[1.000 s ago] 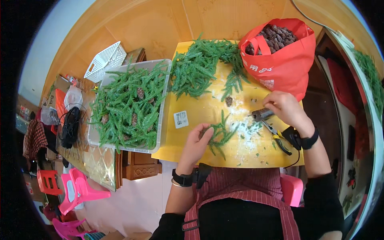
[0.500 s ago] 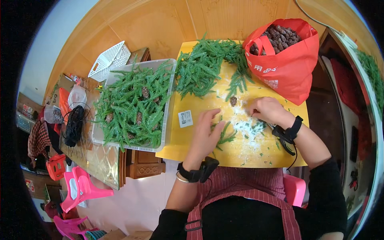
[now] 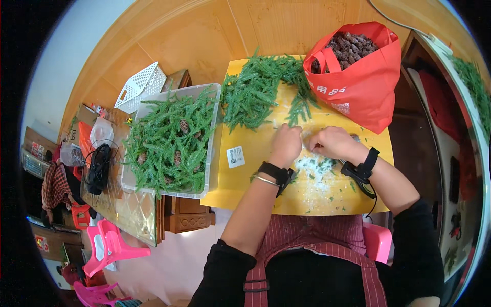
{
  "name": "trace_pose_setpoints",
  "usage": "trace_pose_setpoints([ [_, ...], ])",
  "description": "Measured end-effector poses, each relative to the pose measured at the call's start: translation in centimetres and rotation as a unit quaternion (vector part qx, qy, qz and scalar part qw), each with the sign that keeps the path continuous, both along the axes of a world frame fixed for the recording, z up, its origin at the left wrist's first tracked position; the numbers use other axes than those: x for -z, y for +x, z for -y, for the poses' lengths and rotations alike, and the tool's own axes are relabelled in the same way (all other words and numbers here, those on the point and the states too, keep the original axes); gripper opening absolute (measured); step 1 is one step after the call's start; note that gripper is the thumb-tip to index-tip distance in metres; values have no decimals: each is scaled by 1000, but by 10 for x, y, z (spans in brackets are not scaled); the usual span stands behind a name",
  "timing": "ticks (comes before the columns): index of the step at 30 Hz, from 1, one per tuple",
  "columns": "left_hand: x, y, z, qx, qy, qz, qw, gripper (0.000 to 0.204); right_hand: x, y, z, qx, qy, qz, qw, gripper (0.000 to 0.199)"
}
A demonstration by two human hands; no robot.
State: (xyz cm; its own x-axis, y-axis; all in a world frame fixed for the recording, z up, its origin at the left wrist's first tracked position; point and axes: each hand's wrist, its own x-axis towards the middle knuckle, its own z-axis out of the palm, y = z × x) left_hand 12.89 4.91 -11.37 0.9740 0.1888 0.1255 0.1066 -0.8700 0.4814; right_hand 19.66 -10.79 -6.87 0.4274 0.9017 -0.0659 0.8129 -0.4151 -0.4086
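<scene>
Over the middle of the yellow board [image 3: 240, 189], my left hand [image 3: 287, 146] is closed with its fingers curled inward. What it holds is hidden behind the knuckles. My right hand [image 3: 335, 143] is just to the right, closed in a pinch, with its fingertips close to the left hand; I cannot make out what is between them. White powder mixed with green needle bits [image 3: 317, 171] lies below both hands. Beyond them spreads a pile of green artificial pine sprigs [image 3: 253, 92]. A dark-handled tool [image 3: 365, 190], partly hidden, rests under my right wrist.
Left of the board, a clear plastic bin [image 3: 208, 158] holds green sprigs and several pine cones [image 3: 184, 126]. A red bag [image 3: 365, 92] full of brown cones stands at the far right. A white label [image 3: 235, 157], white basket [image 3: 143, 87] and pink stool [image 3: 115, 243] are also around.
My left hand has moved forward and right and closed, covering where a small pine cone lay. My right hand has shifted slightly left, toward it. The view has tilted a little.
</scene>
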Motion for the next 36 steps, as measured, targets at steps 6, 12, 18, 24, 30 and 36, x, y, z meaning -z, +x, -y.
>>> trace_pose_setpoints([
  [6, 0, 0, -1, -33, 65, -21, 997, 9, 5, -6, -5, -1, 3, 58, 998, 6],
  [12, -30, -20, -14, -51, -38, 11, 998, 15, 11, -8, -13, -5, 17, 51, 999, 1],
  [18, -73, -55, -14, 18, -502, 80, 861, 32, 4, -8, -14, 5, 28, 38, 999, 2],
  [24, -70, -101, -24, 5, -609, 53, 791, 32, -7, 1, -15, -10, -67, 57, 996, 4],
  [30, -61, -117, -25, -15, -626, 50, 778, 31, 0, 1, -13, -35, -5, 26, 999, 6],
  [36, -62, -122, -25, -8, -629, 54, 775, 31, 0, -3, -21, -41, -24, 47, 998, 5],
])
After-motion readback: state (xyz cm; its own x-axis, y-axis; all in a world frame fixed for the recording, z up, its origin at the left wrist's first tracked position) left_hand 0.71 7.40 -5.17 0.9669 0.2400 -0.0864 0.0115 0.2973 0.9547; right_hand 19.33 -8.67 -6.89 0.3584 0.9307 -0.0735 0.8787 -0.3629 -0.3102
